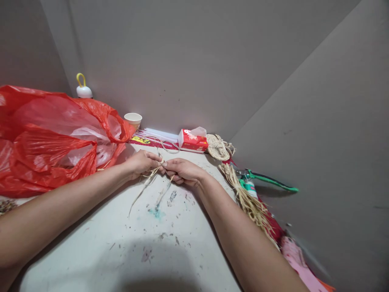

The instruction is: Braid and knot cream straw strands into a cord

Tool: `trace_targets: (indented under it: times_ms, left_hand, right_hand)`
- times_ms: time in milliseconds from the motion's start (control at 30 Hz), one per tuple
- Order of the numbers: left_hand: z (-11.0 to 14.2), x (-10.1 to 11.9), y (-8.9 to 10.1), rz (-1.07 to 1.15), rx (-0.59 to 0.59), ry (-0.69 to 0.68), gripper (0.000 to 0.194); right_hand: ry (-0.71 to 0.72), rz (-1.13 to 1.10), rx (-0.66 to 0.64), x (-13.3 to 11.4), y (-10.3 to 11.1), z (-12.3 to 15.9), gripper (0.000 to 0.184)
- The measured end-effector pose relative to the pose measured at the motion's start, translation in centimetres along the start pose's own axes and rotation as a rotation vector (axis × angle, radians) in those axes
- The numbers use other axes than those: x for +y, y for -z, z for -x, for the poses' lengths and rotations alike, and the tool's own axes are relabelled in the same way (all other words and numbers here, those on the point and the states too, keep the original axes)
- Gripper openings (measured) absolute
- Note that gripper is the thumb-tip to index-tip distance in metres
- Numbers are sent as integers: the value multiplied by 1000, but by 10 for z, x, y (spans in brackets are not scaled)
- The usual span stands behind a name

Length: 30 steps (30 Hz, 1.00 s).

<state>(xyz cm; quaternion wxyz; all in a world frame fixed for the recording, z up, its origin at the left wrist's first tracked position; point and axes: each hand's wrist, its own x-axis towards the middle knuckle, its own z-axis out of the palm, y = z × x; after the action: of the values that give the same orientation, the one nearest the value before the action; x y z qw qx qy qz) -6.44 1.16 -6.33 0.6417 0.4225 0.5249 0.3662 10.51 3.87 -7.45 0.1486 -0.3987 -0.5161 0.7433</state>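
Note:
My left hand (142,162) and my right hand (184,171) meet over the white table (100,243), fingertips almost touching. Both are closed in a pinch on thin pale straw strands (152,175). The strands run between the two hands, and loose ends hang down toward the tabletop and trail to the lower left. A woven straw piece (218,147) lies beyond my right hand near the wall.
A big red plastic bag (51,138) fills the left side. At the back wall stand a paper cup (133,120), a red tissue pack (193,141) and a white lamp with a yellow handle (82,89). Green-handled shears (267,181) and a straw bundle (249,202) lie at right.

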Motion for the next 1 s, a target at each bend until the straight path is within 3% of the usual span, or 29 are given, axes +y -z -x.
trace_targets:
  times_ms: [233, 500, 700, 1000]
  left_hand:
    - [-1, 0, 3, -78, -26, -22, 18]
    - [1, -3, 7, -359, -140, -122, 14]
    - [1, 2, 10, -780, -12, -289, 11]
    - [26, -3, -12, -1114, 236, -475, 16]
  right_hand:
    - [-27, -37, -7, -3, -6, 2, 19]
    - [21, 70, 215, 0, -21, -3, 19]
    - [61, 131, 289, 1, -28, -2, 31]
    - [22, -6, 231, 2, -24, -4, 19]
